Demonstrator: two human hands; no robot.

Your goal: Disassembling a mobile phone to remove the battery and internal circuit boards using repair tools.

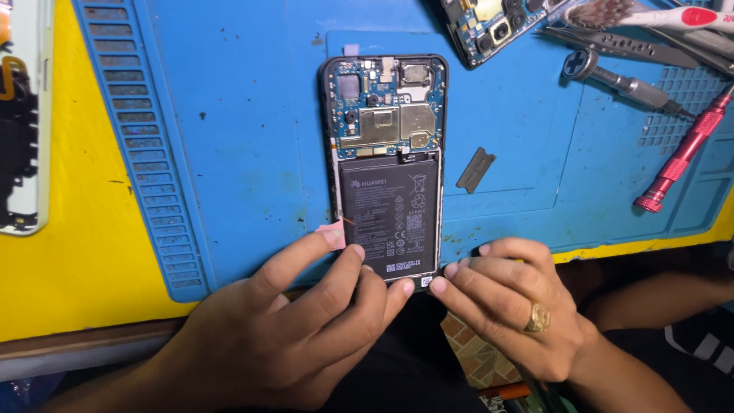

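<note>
Two bare hands rest at the near end of an opened phone [384,164] that lies on a blue work mat [245,115]. The left hand [306,321] pinches a small pink tab [331,229] between thumb and index finger, at the left edge of the black battery [390,218]; its other fingers curl loosely under the bottom edge of the phone. The right hand [508,302], with a gold ring [537,317] on one finger, holds nothing; its fingertips are close together and press on the lower right corner of the phone frame.

The phone lies directly ahead of both hands, and its long axis runs straight away from the person. The battery fills the nearer half, and the circuit board [384,107] with gold shields fills the farther half. The left hand is the nearer one to the battery, because the tab it grips touches the side of the battery, while the right hand only touches the frame.

Farther to the right of the right hand, a small grey blade [475,169] lies on the mat, well apart from the phone. Beyond it lie a red screwdriver [684,153], a silver screwdriver [623,80], tweezers [612,42] and a second opened phone [489,23]. Far to the left of the left hand a yellow surface [84,252] shows beside the mat.
</note>
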